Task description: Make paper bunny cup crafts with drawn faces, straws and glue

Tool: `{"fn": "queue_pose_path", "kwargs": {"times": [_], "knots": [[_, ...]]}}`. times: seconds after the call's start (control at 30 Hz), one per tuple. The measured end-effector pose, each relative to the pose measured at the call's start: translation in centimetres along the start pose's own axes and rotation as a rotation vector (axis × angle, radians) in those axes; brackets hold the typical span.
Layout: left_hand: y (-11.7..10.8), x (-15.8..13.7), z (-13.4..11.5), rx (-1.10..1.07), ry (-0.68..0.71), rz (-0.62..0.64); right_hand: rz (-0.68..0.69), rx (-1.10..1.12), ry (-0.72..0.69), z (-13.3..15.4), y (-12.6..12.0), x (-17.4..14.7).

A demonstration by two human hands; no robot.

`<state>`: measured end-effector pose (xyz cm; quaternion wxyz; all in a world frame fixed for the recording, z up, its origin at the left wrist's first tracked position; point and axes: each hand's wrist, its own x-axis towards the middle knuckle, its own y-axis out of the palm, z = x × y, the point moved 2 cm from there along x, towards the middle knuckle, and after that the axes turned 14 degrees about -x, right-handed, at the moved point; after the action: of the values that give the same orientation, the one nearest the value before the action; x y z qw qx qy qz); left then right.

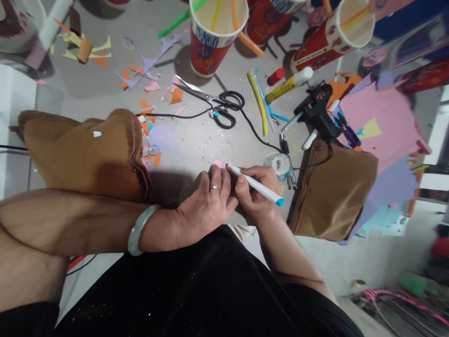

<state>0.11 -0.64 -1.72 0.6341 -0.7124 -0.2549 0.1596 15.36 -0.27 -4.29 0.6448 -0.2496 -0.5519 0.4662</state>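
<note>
My right hand (261, 189) is closed around a white marker pen (260, 188) with a blue end, its tip pointing down at a small pink paper piece (227, 165). Beside it, my left hand (207, 201), with a ring and a pale green bangle on the wrist, presses its fingers together at the pink paper on the grey table. Another bit of pink shows at its fingertips; the rest of the paper is hidden under the fingers. Beyond both hands lie black-handled scissors (222, 102), spread apart.
Brown pouches flank my hands, one on the left (80, 154) and one on the right (335, 189). A black glue gun (318, 111) with a cord, a tape roll (278, 164) and a yellow marker (286, 87) lie at right. Paper cups (211, 53) stand behind, among paper scraps.
</note>
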Motion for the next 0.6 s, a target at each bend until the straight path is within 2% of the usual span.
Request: {"fn": "queue_pose_path", "kwargs": {"times": [0.33,0.6], "knots": [[-0.14,-0.06,0.1,-0.019,0.008,0.022,0.025,0.037,0.017,-0.16,-0.01,0.0],[-0.06,0.07,-0.02,-0.051,-0.019,0.02,-0.009,-0.085,0.02,-0.18,0.02,-0.1]]}}
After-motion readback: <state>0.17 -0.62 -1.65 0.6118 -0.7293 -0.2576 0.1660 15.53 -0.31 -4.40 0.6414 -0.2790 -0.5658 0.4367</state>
